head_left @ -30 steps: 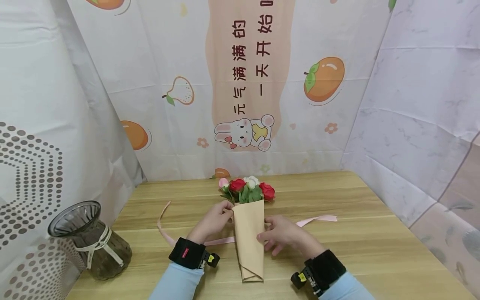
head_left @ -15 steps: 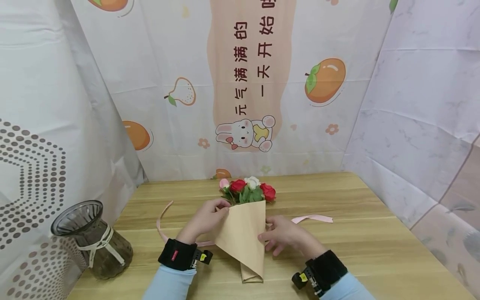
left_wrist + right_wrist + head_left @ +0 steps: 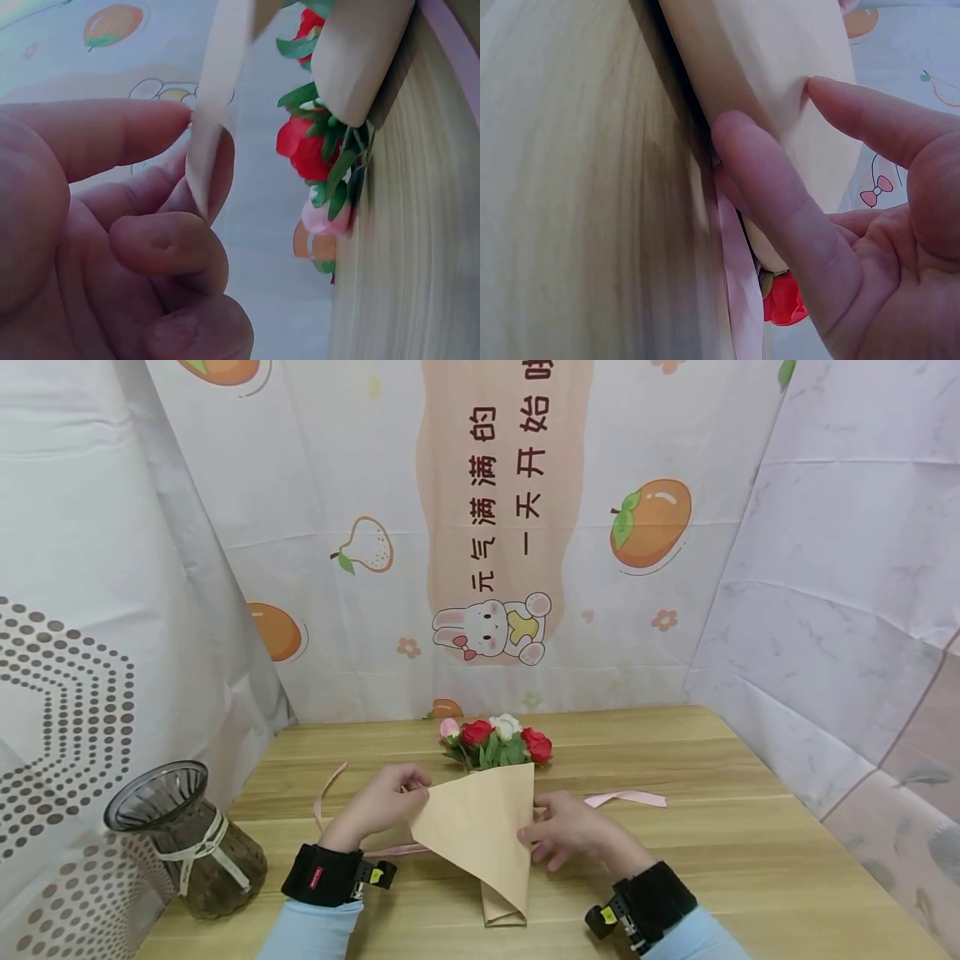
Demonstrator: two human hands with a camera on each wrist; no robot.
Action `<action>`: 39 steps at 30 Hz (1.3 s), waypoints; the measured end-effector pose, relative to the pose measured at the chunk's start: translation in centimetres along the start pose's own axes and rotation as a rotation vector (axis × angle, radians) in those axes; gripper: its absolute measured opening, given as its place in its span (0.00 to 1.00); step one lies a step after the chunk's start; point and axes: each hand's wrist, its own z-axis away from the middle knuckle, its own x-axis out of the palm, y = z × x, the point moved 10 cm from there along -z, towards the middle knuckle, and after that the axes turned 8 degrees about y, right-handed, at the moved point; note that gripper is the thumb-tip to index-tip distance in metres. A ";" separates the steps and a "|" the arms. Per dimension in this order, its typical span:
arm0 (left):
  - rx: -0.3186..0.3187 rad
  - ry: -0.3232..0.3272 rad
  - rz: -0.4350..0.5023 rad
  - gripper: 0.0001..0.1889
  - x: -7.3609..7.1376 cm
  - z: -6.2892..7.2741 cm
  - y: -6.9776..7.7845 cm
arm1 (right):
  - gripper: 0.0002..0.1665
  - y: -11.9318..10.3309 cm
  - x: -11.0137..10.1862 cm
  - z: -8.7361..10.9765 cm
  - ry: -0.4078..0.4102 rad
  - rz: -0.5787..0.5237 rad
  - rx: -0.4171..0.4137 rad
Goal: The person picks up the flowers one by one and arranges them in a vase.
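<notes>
Two light blue sleeves (image 3: 309, 933) come in from the lower edge, each with a black wristband (image 3: 658, 906). To their left, on the wooden-looking table (image 3: 690, 868), stands a dark glass vase (image 3: 202, 893) with a pale cord (image 3: 198, 852) tied around it. In the middle is a tan paper wrap (image 3: 480, 818), narrow and folded at its near end, wider at the far one. The left hand (image 3: 382, 802) pinches the loose left corner of this paper, and the flap is raised from the table. The right hand (image 3: 572, 828) holds the right edge, its thumb pressing on the front side, one finger partly hidden below. A pink ribbon (image 3: 630, 797) shows on both sides of the wrap. Beyond, at the mouth of the paper, are the flowers (image 3: 498, 745): one pink, two red, one white. Farthest hangs a white cloth (image 3: 360, 635), printed with fruits (image 3: 652, 527) and a rabbit (image 3: 487, 631)
</notes>
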 end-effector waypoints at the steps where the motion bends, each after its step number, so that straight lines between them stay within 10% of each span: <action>1: 0.005 -0.008 0.003 0.07 -0.1 0.1 0.0 | 0.43 0.0 0.0 0.0 0.001 -0.001 -0.001; 11: 0.007 0.007 -0.004 0.06 -0.8 0.4 0.4 | 0.54 -0.1 -1.4 0.1 0.093 0.001 -0.009; 24: 0.089 0.099 -0.024 0.05 -0.1 0.4 3.4 | 0.32 -4.0 -5.6 1.2 0.372 0.235 -0.204; 39: 0.219 0.094 -0.036 0.05 3.2 0.6 6.3 | 0.28 -7.8 -3.3 2.8 0.291 0.330 -0.472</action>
